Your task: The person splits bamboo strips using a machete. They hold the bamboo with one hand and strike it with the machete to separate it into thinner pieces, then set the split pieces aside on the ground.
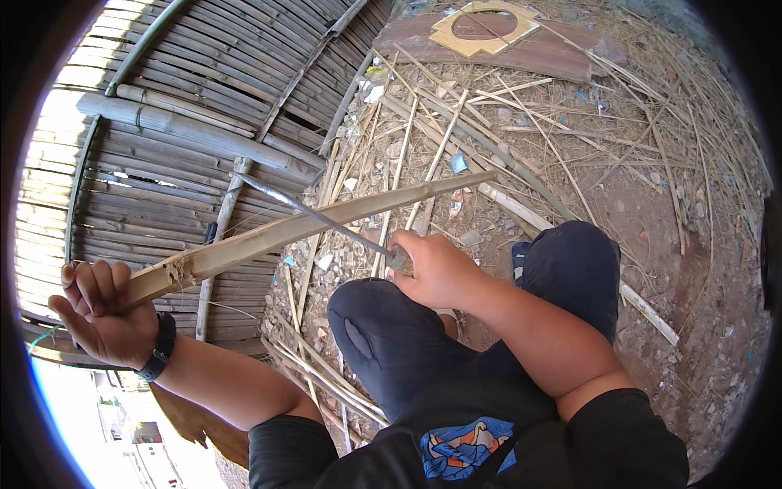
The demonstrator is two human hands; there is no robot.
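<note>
My left hand (110, 314) is at the far left, its fingers curled round the near end of a long split bamboo piece (269, 236). The bamboo slants up to the right across the view and narrows to its far tip. Near my left hand its surface is rough, with frayed fibres. My right hand (432, 269), in front of my knees, is closed on the handle of a long-bladed knife (353, 236). The thin grey blade points up and left and crosses the bamboo near its middle. Most of the knife's handle is hidden in my fist.
A bamboo-slat wall (187, 147) rises on the left. Thin bamboo strips (440, 151) and shavings litter the stony ground. A wooden board (562, 53) lies at the back, with a yellow frame (444, 37) with a round hole on it. My bent knees (375, 334) are below my hands.
</note>
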